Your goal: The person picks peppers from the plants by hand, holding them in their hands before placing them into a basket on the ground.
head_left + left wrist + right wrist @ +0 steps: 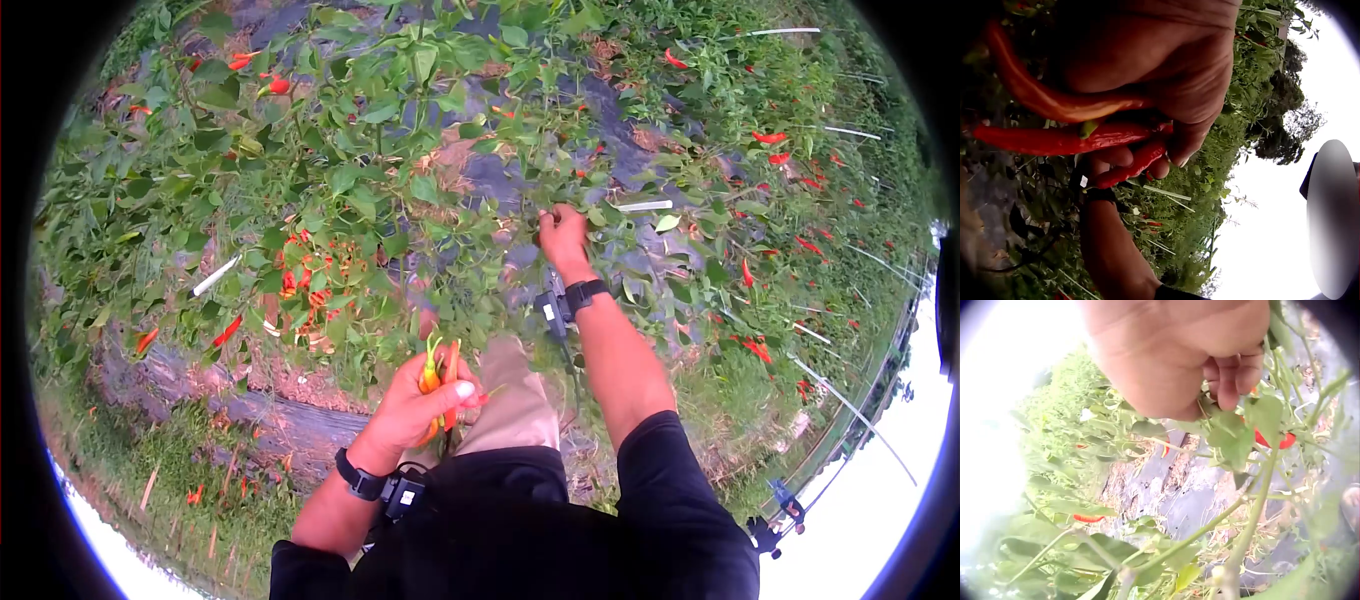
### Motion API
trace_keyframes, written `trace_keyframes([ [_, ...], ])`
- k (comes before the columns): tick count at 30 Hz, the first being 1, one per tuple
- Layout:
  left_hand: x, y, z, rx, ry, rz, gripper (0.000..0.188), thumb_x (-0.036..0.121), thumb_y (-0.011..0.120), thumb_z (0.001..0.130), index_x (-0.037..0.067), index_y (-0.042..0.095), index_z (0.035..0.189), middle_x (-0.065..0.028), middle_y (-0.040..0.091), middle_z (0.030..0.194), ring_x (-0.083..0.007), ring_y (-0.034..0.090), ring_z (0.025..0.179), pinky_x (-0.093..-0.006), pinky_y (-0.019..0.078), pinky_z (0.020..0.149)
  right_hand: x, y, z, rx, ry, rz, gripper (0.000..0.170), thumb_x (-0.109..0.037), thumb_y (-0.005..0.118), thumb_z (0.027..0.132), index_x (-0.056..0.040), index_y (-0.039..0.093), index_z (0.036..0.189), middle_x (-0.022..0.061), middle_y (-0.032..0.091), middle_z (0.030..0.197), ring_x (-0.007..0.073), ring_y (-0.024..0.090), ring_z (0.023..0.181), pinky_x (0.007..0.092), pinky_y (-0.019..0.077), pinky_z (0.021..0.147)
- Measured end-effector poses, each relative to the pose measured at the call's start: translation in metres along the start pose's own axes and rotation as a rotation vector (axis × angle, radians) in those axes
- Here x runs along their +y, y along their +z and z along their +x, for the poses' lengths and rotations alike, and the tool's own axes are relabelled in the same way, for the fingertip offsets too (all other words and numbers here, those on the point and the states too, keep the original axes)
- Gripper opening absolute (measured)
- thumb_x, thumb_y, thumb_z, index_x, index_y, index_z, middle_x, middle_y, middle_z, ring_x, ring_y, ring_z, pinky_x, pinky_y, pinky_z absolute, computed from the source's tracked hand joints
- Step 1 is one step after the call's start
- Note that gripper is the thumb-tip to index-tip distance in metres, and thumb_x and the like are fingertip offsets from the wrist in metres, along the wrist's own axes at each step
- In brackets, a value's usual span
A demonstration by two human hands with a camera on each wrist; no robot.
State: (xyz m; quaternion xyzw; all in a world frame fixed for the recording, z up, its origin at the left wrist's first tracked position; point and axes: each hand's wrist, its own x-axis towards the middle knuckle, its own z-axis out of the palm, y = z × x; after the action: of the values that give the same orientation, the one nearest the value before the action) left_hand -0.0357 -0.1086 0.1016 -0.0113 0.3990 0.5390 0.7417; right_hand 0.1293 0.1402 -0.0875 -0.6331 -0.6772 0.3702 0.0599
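Observation:
My left hand (412, 408) holds a bunch of several chili peppers (430, 378), yellow-orange to red, with the thumb laid across them. In the left wrist view, a long orange-red chili (1054, 107) and a straight red chili (1041, 141) stick out past the fingers, and a smaller red chili (1135, 169) lies by the fingertips. My right hand (565, 240) reaches into a chili plant, its fingers curled round a thin leafy stem. A green leaf (1235, 440) hangs right below those fingertips, partly hiding a red chili (1266, 439). The palm conceals part of the grip.
Leafy chili plants with red chilies (278, 86) surround both hands. White stakes (215, 276) stand among them. Dark plastic sheeting (290, 425) covers the ground in strips. A pile of red and orange chilies (318, 285) shows through the leaves at left.

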Motion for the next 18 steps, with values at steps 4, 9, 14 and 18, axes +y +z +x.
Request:
trace_keyframes([
  [4, 0.008, 0.023, 0.006, -0.01, -0.028, 0.01, 0.019, 0.007, 0.066, 0.089, 0.001, 0.054, 0.103, -0.0081, 0.064, 0.092, -0.0156, 0.065, 0.087, -0.0304, 0.054, 0.079, -0.016, -0.036, -0.031, -0.094, 0.083, -0.33, 0.024, -0.027, 0.06, 0.087, -0.0033, 0.061, 0.087, 0.0212, 0.066, 0.084, 0.0405, 0.065, 0.079, 0.0468, 0.0507, 0.072],
  [9, 0.016, 0.047, 0.014, 0.135, -0.099, 0.239, 0.02, 0.007, 0.067, 0.088, 0.001, 0.055, 0.103, -0.0075, 0.065, 0.095, -0.0121, 0.064, 0.083, -0.0265, 0.0527, 0.075, -0.031, -0.077, -0.054, -0.162, 0.012, -0.159, 0.023, -0.026, 0.059, 0.09, -0.0028, 0.056, 0.088, 0.0161, 0.065, 0.074, 0.0332, 0.067, 0.072, 0.0434, 0.0503, 0.065],
  [14, 0.027, 0.098, 0.031, 0.242, 0.188, 0.628, 0.023, 0.0, 0.066, 0.086, -0.001, 0.059, 0.108, -0.0014, 0.062, 0.092, -0.0052, 0.057, 0.08, -0.0222, 0.0483, 0.071, -0.097, -0.163, -0.131, -0.365, 0.017, 0.4, 0.022, -0.019, 0.057, 0.093, -0.0011, 0.05, 0.082, 0.0124, 0.063, 0.068, 0.0208, 0.069, 0.063, 0.0351, 0.0496, 0.056],
  [18, 0.025, 0.134, 0.04, 0.085, 0.245, 0.818, 0.026, 0.001, 0.068, 0.084, 0.0, 0.062, 0.109, 0.0035, 0.059, 0.084, -0.0033, 0.049, 0.072, -0.0202, 0.0445, 0.065, -0.099, -0.201, -0.175, -0.54, 0.062, 0.883, 0.019, -0.016, 0.054, 0.096, -0.0044, 0.05, 0.083, 0.0034, 0.062, 0.067, 0.006, 0.053, 0.051, 0.0234, 0.0412, 0.046],
])
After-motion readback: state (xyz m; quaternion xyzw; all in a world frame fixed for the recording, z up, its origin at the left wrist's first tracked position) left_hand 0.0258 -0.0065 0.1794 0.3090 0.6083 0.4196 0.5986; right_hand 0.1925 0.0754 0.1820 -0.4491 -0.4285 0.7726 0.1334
